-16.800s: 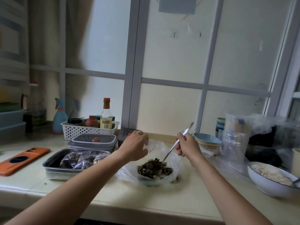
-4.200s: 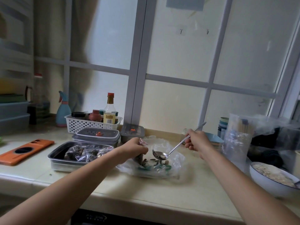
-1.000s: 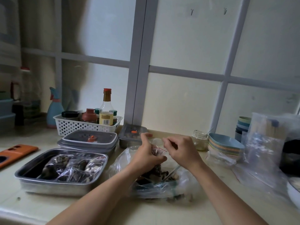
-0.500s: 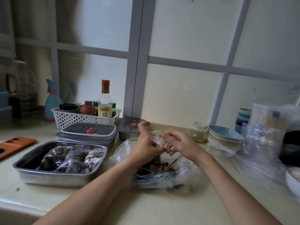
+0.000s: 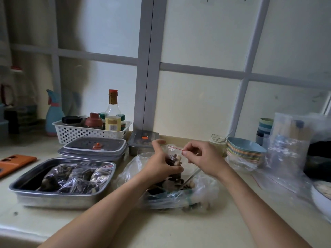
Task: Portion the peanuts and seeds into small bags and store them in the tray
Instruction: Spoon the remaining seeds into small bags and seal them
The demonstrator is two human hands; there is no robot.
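Nearest: counter (image 5: 179, 230), then big bag (image 5: 200, 194), slumped open, loose seeds and peanuts inside, spoon (image 5: 190, 177) lying in it.

Left of it, apart: tray (image 5: 53, 201), several filled bags (image 5: 77, 176) already in.

Above big bag: small bag (image 5: 173, 154), upright, partly filled, red seal strip at top apparently not yet closed.

Left hand (image 5: 159, 167): fingers curled round the filled lower part, one digit raised free.

Right hand (image 5: 204, 158): thumb and forefinger pinched narrow on the strip's right end, other fingers loosely curled.

Risks, as judged:
- Strip pressed only partway: spill on the way to tray.
- Seed caught in the seal: a gap.
- Too hard a squeeze from left hand: contents pushed up and out.
- Forearm dragging big bag toward counter edge.

Beyond: lidded boxes (image 5: 93, 147); jar (image 5: 217, 143) just behind right hand, liable to a knock.
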